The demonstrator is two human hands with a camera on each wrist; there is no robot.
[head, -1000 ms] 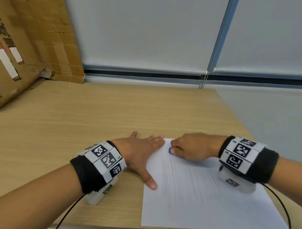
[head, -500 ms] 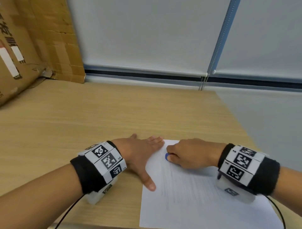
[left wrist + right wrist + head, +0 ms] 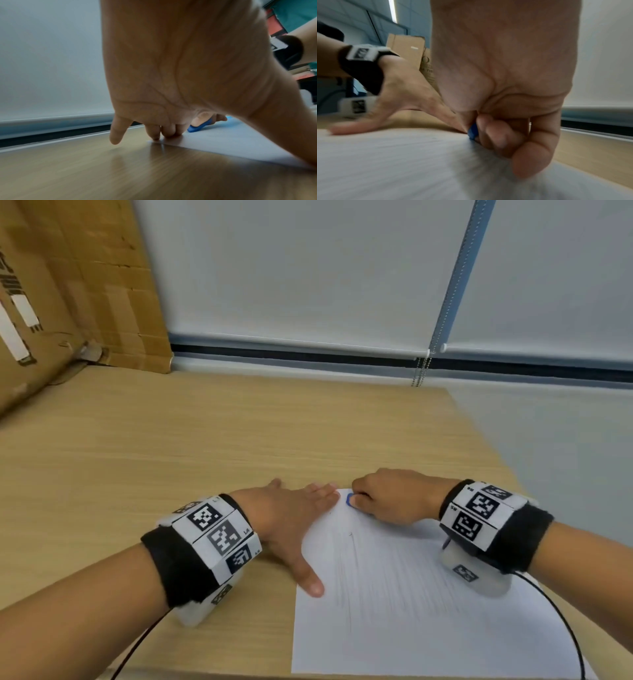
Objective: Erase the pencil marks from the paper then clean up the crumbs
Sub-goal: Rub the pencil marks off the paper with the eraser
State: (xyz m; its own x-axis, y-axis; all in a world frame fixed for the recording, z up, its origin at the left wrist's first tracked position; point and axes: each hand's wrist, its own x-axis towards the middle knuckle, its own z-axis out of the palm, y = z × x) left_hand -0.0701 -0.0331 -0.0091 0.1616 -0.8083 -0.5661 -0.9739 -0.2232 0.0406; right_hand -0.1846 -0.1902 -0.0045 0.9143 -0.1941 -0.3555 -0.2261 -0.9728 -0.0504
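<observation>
— Where's the paper?

— Flat at the desk's near right corner, faint pencil marks down it.

— And the hands?

— The left hand lies flat, fingers straight on the sheet's far left corner, thumb spread along its left edge. The right hand pinches a blue eraser, pressed to the paper just beside those fingertips.

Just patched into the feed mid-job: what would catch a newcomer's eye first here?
The right hand pinching a small blue eraser against the far left corner of the white paper, which lies at the near right of the wooden table. Beside it, the left hand lies flat, fingers on the paper's left edge.
</observation>
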